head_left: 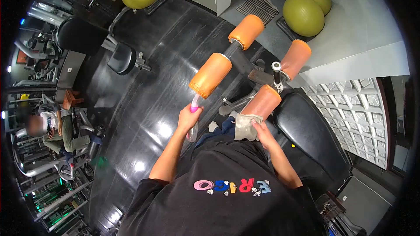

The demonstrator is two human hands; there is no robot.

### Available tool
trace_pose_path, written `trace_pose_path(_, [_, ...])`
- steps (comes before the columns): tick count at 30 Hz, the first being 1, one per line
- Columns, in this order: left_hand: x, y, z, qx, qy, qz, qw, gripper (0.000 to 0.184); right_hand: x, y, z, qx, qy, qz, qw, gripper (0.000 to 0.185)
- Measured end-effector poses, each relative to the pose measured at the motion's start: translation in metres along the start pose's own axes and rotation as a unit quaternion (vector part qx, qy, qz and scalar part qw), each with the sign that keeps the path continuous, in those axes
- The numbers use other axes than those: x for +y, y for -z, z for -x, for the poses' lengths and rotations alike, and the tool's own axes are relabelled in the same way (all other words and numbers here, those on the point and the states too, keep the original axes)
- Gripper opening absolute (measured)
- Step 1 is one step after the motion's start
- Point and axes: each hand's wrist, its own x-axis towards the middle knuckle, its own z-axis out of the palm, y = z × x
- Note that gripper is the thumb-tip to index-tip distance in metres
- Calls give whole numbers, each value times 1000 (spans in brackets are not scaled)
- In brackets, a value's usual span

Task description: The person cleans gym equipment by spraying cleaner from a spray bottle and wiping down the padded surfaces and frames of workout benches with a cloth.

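Observation:
My left hand (189, 118) is closed round a clear spray bottle (192, 132) with a pink collar. The bottle's top is close to the lower end of an orange roller pad (211, 75). In my right hand (261, 132) is a greyish cloth (247, 126), which lies against the near end of another orange pad (264, 103). Two more orange pads, one upper (246, 32) and one at the right (296, 59), sit on the same machine. A metal post (276, 67) rises between the pads.
A black padded bench (306, 126) stands at my right, beside a white textured wall panel (354, 113). Green exercise balls (303, 15) lie beyond. At the far left a seated person (57, 129) is among gym machines. A black seat (122, 59) is at upper left.

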Motion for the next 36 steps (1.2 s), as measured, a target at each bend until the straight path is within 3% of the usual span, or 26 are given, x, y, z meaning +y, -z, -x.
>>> trace_pose_path(3, [-17,-6,0,-6,-10,-69,998,42,1,10,-12,10,-5,-16,1000,46])
trace_pose_path(8, [-17,-21,17,-11,-31,-13,999,38,-1,14,-24,10,-23,5,1000,44])
trace_pose_path(10, [-4,-24,15,-5,-38,11,999,39,1,16,-29,-62,2,17,998,38])
trace_pose_path(13, [11,-26,13,8,-40,10,999,37,2,16,-34,-98,-50,21,994,41])
trace_pose_path(17, [26,-25,7,11,-67,-21,997,37,6,17,-38,-133,-25,80,988,45])
trace_pose_path(21, [26,-26,-5,31,-69,15,997,35,21,17,-41,-131,1,107,986,44])
trace_pose_path(26, [26,-18,-1,22,-42,103,994,34,10,5,-62,-21,-33,143,989,42])
trace_pose_path(29, [9,-11,-3,-6,-42,69,997,33,-13,2,-98,-51,55,202,977,36])
trace_pose_path(35, [-12,4,-1,-34,-45,103,993,32,-84,-15,-193,51,227,219,947,36])
trace_pose_path(36, [-15,9,-1,-49,-44,111,992,32,-102,-21,-199,66,221,233,945,34])
